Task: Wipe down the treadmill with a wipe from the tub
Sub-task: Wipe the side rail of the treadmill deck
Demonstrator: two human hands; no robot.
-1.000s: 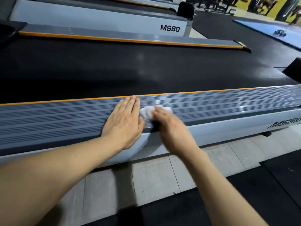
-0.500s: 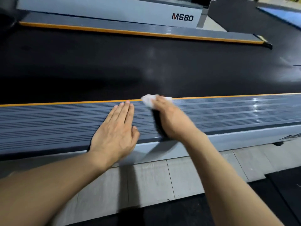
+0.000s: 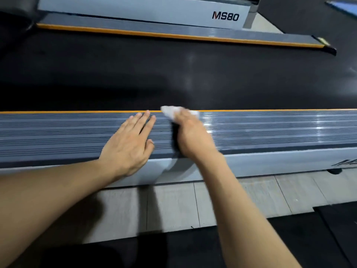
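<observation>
The treadmill's grey ribbed side rail [image 3: 270, 130] runs across the view, with an orange strip along its far edge and the black belt [image 3: 173, 78] behind it. My right hand [image 3: 190, 132] presses a crumpled white wipe [image 3: 170, 111] onto the rail at the orange strip; most of the wipe is hidden under my fingers. My left hand [image 3: 129, 142] lies flat on the rail just left of it, fingers together and holding nothing. The tub is out of view.
A second treadmill marked MS80 [image 3: 225, 16] stands beyond the belt, with its own orange-edged rail [image 3: 173, 35]. Below the near rail is a pale tiled floor strip [image 3: 231, 200], then black rubber mats [image 3: 193, 252].
My right hand has pushed the wipe across the rail from its near side up to the orange strip. My left hand has stayed flat on the rail.
</observation>
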